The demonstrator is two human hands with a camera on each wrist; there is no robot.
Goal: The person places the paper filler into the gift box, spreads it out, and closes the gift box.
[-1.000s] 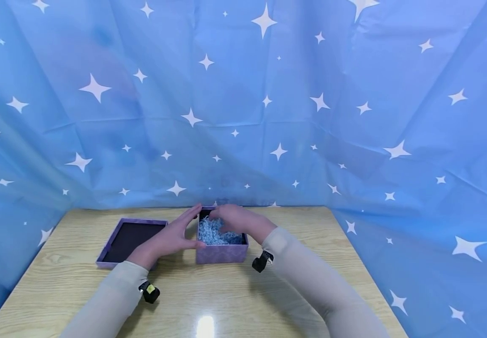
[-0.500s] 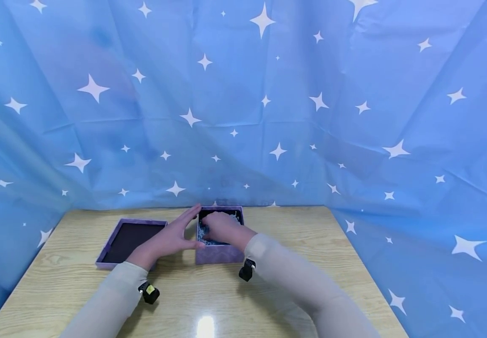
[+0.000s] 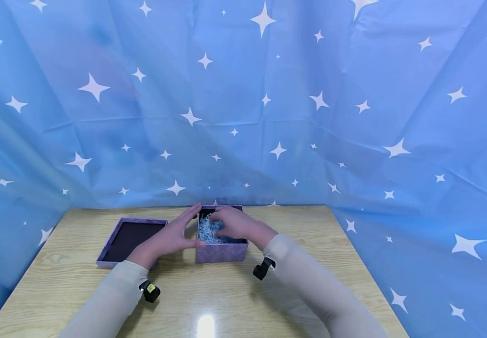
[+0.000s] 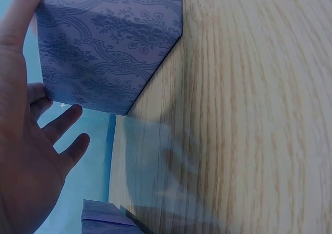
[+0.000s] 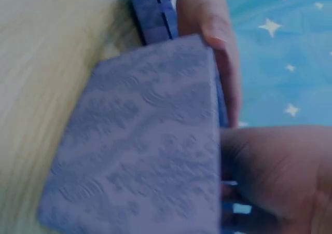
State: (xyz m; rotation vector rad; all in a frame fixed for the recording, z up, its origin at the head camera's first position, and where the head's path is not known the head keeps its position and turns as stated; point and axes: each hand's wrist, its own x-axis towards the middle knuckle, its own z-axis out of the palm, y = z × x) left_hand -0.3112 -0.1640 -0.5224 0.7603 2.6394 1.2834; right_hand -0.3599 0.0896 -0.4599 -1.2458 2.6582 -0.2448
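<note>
A lilac patterned box (image 3: 221,253) stands at the back middle of the table, its top uncovered. Light-blue shredded paper (image 3: 207,231) lies inside against the dark lining. My left hand (image 3: 169,240) holds the box by its left side, thumb at the front corner and forefinger at the back corner; the other fingers hang free in the left wrist view. Over the box opening is my right hand (image 3: 239,223), its thumb and fingers apart and bent down to the shredded paper. Its fingertips are partly hidden behind the box wall (image 5: 140,140) in the right wrist view.
Left of the box lies its lilac lid (image 3: 133,238), dark inside facing up, partly behind my left hand. The wooden table (image 3: 209,295) ends against a blue curtain (image 3: 235,94) with white stars. Each sleeve cuff bears a small black camera (image 3: 150,292).
My right hand dipped leftward into the box half a second ago, then lifted back to the right, uncovering shredded paper at the left. The left hand and lid stay put.
</note>
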